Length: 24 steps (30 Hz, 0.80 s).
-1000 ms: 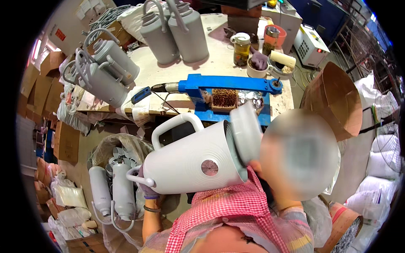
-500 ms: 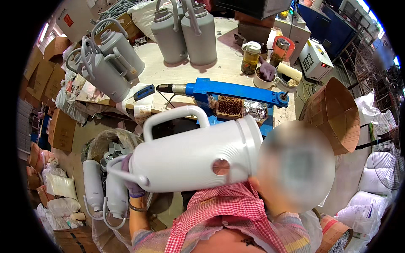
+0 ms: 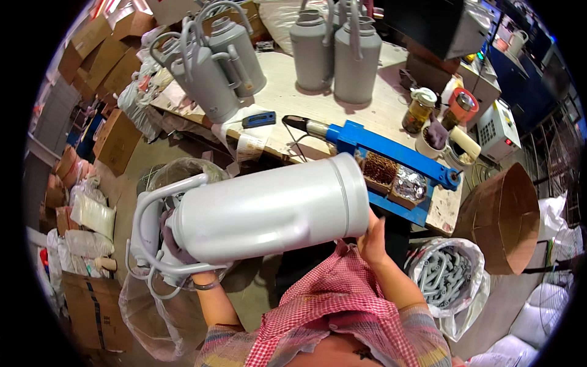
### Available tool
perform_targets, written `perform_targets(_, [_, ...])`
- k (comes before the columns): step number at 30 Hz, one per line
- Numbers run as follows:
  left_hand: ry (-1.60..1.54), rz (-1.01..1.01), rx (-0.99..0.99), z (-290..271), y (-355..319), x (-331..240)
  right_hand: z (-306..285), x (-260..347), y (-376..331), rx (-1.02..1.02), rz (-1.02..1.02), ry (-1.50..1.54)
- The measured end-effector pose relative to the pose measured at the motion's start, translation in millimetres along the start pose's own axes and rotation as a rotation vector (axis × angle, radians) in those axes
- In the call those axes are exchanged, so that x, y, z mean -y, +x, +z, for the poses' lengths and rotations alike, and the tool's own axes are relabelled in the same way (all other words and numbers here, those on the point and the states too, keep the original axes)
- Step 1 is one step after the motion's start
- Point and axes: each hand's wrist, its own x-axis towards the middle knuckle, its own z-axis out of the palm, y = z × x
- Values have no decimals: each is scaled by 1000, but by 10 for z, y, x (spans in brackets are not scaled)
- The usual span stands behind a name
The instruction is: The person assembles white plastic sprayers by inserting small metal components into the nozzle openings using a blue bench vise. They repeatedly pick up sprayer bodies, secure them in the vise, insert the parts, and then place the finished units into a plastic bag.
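Observation:
I hold a large pale grey jug (image 3: 269,208) on its side in front of my chest, its flat base to the right and its neck and looped handle to the left. My left hand (image 3: 174,244), in a purplish glove, grips the neck end, mostly hidden behind the body. The fingers of my right hand (image 3: 372,237) press against the rim of the base. Just beyond the jug runs the front edge of the workbench (image 3: 287,98).
Several darker grey jugs (image 3: 351,55) stand on the bench, with a blue hand press (image 3: 391,153) and jars (image 3: 419,107) to the right. A brown cardboard drum (image 3: 504,217) and a bag of grey handles (image 3: 443,275) sit at my right. A clear bag of jugs (image 3: 147,306) and cardboard boxes (image 3: 116,137) lie to my left.
The jug has swung from base-toward-me to lying sideways, base pointing right. My right hand now shows at the base, and the view has tilted toward the bench.

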Motion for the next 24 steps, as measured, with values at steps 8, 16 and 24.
perform_targets(8, [175,200,-139,-226,27,-167,501,-356,326,-111,-28,-129])
perform_targets(16, [-723,-758,3,-887,-109,545,826,-64,196,259,-599,-666])
perform_targets(24, [-286,-330,-310,-1180,-91,481,1107,-589,745,291,-656,-494])
